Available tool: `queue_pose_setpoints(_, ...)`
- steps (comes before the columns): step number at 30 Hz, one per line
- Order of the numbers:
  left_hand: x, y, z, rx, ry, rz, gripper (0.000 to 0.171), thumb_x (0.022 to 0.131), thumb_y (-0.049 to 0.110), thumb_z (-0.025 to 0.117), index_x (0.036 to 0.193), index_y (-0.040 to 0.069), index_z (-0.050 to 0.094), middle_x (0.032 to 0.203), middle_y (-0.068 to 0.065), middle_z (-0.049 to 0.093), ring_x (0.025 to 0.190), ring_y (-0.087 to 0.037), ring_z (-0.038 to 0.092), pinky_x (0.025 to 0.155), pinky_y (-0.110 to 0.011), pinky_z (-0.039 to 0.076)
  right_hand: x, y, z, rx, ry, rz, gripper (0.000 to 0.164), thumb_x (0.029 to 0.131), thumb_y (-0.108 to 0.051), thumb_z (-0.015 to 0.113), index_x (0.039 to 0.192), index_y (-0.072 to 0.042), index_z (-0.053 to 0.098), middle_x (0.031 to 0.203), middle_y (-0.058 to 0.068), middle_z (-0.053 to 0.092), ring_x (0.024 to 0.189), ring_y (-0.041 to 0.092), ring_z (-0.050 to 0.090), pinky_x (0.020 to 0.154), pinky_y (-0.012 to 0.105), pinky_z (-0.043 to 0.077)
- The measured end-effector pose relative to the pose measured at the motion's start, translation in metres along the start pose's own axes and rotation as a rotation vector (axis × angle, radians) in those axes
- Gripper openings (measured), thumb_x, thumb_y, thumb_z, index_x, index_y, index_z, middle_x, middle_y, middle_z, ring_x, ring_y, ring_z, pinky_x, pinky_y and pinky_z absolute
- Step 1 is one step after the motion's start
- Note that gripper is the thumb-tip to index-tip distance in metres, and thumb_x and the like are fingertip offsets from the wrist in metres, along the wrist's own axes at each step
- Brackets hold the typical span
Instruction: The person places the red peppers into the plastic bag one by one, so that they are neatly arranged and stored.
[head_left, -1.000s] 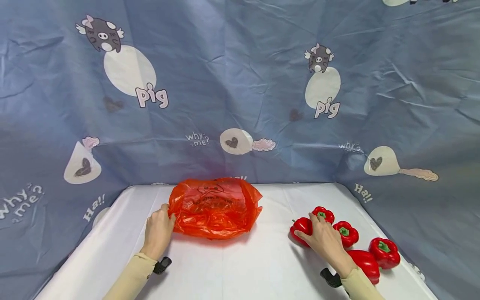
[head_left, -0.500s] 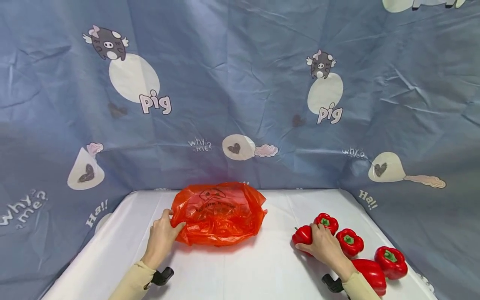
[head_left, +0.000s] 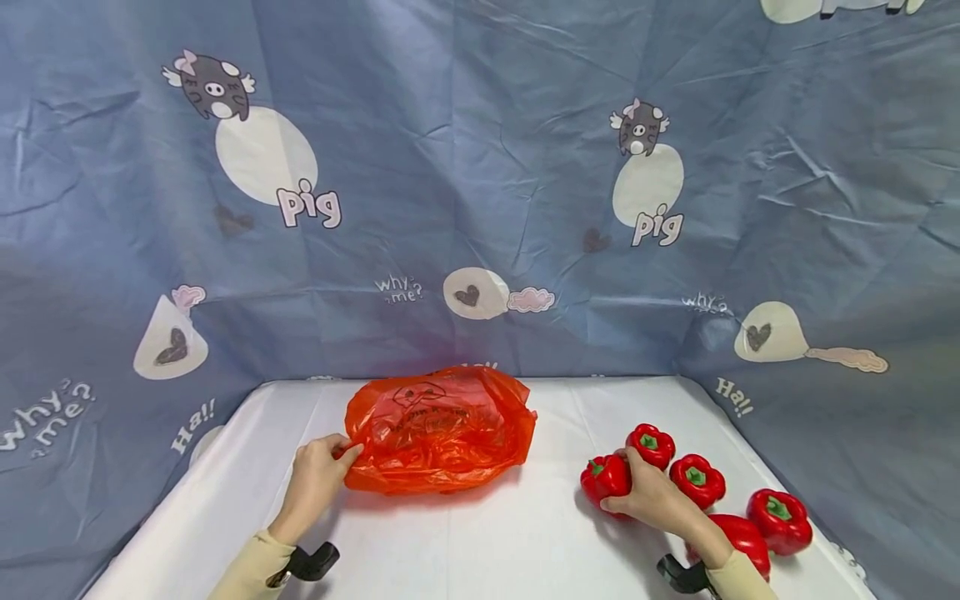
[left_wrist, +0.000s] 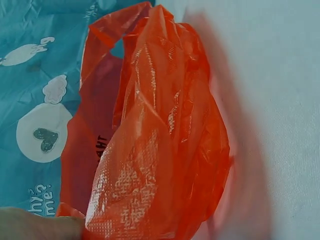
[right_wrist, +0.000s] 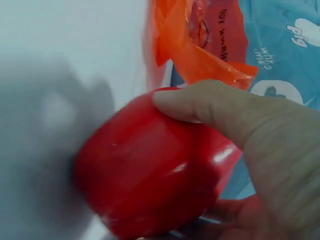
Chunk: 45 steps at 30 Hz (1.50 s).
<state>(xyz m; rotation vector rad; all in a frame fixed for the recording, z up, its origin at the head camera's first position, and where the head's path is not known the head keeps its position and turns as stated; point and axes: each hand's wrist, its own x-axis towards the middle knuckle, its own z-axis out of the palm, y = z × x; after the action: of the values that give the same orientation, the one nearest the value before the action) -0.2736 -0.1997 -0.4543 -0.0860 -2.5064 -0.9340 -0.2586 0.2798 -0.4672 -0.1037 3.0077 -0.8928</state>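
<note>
A red-orange plastic bag (head_left: 438, 433) lies toward the back of the table, its mouth facing the near side. At its left edge my left hand (head_left: 315, 475) pinches the film between thumb and fingers; the left wrist view shows the thumb against the bag (left_wrist: 145, 150). On the right, my right hand (head_left: 656, 496) grips a red bell pepper (head_left: 606, 479) with a green stem. In the right wrist view the thumb presses on the pepper's (right_wrist: 150, 165) side, while most of the other fingers are hidden behind it.
More red bell peppers surround the right hand: one behind it (head_left: 650, 447), one to its right (head_left: 697, 481), one farther right (head_left: 780, 521), and one lying partly under the forearm (head_left: 738, 537). A white cloth covers the table (head_left: 487, 550). A blue printed curtain (head_left: 480, 192) encloses the back and sides.
My left hand has closed from loosely spread fingers to a pinch on the bag's edge. My right hand has wrapped round the leftmost pepper, which has turned slightly. The view has shifted a little.
</note>
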Motion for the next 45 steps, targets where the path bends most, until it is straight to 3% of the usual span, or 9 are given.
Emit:
queue_pose_setpoints(11,0.001,-0.002,-0.008,-0.057,-0.019,-0.022,0.007,0.082,0.007,0.073,0.081,0.001,0.071,0.066,-0.005,0.066,0.057,-0.011,0.049,0.051,-0.023,0.038,-0.002,-0.002,0.014,0.155,0.110,-0.063,0.075,0.066,-0.030,0.086,0.127,-0.005,0.051,0.118,0.012,0.064,0.107,0.027,0.063,0.089,0.045,0.052)
queue_pose_setpoints(18,0.001,-0.004,-0.009,-0.071,-0.039,-0.047,0.009,0.083,0.010,0.073,0.082,0.002,0.072,0.070,-0.008,0.069,0.058,-0.011,0.052,0.051,-0.023,0.040,-0.003,-0.023,0.007,0.344,0.089,-0.056,0.073,0.067,-0.034,0.086,0.127,-0.009,0.054,0.121,0.012,0.064,0.106,0.028,0.065,0.082,0.039,0.056)
queue_pose_setpoints(24,0.000,-0.006,-0.010,-0.079,-0.076,-0.078,0.013,0.081,0.016,0.076,0.083,0.003,0.072,0.069,-0.005,0.068,0.056,-0.009,0.051,0.053,-0.023,0.040,-0.004,-0.040,0.004,0.397,0.072,-0.083,0.074,0.066,-0.037,0.087,0.129,-0.013,0.055,0.120,0.011,0.065,0.103,0.026,0.067,0.078,0.037,0.057)
queue_pose_setpoints(30,-0.001,-0.007,-0.008,-0.081,-0.117,-0.086,0.008,0.078,0.006,0.076,0.079,-0.001,0.071,0.065,-0.005,0.064,0.054,-0.009,0.045,0.049,-0.021,0.036,-0.007,-0.056,0.002,0.460,0.039,-0.128,0.073,0.066,-0.035,0.088,0.129,-0.018,0.056,0.119,0.007,0.066,0.103,0.023,0.067,0.079,0.032,0.057)
queue_pose_setpoints(38,-0.006,-0.002,0.009,-0.155,-0.200,-0.099,0.005,0.080,0.003,0.074,0.079,-0.002,0.071,0.063,-0.003,0.061,0.054,-0.008,0.043,0.049,-0.020,0.033,-0.011,-0.072,0.001,0.515,-0.011,-0.212,0.071,0.069,-0.031,0.086,0.131,-0.016,0.054,0.122,0.009,0.064,0.103,0.023,0.067,0.079,0.030,0.057)
queue_pose_setpoints(45,-0.018,0.018,0.033,-0.242,-0.280,-0.092,0.005,0.080,0.006,0.075,0.077,0.002,0.072,0.060,0.003,0.057,0.050,-0.004,0.040,0.048,-0.018,0.032,-0.017,-0.081,-0.004,0.494,-0.017,-0.226,0.076,0.071,-0.032,0.085,0.136,-0.014,0.051,0.124,0.010,0.063,0.101,0.021,0.067,0.079,0.027,0.056)
